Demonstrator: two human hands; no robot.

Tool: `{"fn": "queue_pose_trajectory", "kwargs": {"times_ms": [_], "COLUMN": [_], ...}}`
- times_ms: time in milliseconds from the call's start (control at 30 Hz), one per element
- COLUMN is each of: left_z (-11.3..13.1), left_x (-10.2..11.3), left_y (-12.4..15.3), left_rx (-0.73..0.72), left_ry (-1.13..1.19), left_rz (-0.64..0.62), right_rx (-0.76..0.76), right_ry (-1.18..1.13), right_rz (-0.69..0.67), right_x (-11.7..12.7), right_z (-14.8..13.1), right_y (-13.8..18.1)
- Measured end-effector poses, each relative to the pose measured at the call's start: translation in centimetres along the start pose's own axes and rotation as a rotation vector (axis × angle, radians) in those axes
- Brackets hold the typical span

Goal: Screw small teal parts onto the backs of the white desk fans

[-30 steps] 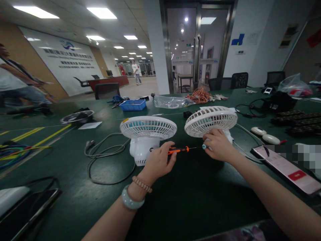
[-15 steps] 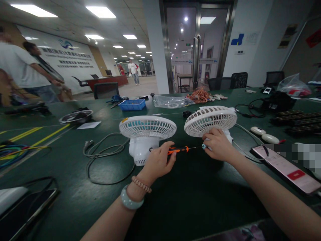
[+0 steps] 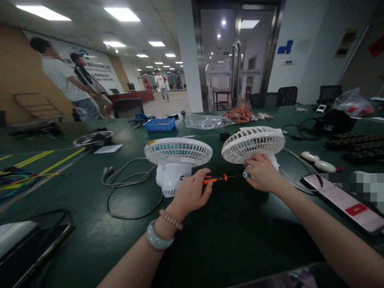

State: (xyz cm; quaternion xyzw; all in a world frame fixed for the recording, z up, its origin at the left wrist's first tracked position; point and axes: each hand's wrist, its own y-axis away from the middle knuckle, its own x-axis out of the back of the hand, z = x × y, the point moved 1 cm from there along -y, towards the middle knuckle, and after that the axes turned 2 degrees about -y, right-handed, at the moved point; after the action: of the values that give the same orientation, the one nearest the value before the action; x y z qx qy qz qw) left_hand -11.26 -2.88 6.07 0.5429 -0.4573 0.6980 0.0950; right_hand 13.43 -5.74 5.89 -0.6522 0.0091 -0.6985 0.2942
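My left hand (image 3: 192, 192) is closed around the handle of an orange-and-black screwdriver (image 3: 218, 178). Its thin shaft points right, toward my right hand (image 3: 262, 172). Those right fingers are curled together just below the cage of the right white fan (image 3: 255, 145), with a small light-blue round piece (image 3: 245, 175) poking out between them. Whether they also grip the fan's neck is hidden. Close beside my left hand is a second white fan (image 3: 174, 180), its cage facing up and its base toward me. A grey power cord (image 3: 132, 218) loops out to its left.
A phone (image 3: 345, 202) lies at the right, near two white oval pieces (image 3: 318, 161). Farther back are a blue tray (image 3: 159, 125), a clear plastic bag (image 3: 205, 121) and a copper-coloured tangle (image 3: 240, 114). Coloured cables (image 3: 21, 180) lie left. People stand beyond the table.
My hands, the screwdriver and both fans keep nearly the same positions. The whole view has shifted slightly. At the far left, two people have moved to the right.
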Motion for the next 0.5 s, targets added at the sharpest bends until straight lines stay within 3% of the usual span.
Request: {"fn": "queue_pose_trajectory", "kwargs": {"times_ms": [500], "left_z": [0.08], "left_x": [0.27], "left_y": [0.13], "left_rx": [0.025], "left_ry": [0.017], "left_rz": [-0.019], "right_rx": [-0.001], "right_ry": [-0.002], "right_rz": [0.014], "right_x": [-0.07], "right_z": [-0.06], "right_y": [0.00]}}
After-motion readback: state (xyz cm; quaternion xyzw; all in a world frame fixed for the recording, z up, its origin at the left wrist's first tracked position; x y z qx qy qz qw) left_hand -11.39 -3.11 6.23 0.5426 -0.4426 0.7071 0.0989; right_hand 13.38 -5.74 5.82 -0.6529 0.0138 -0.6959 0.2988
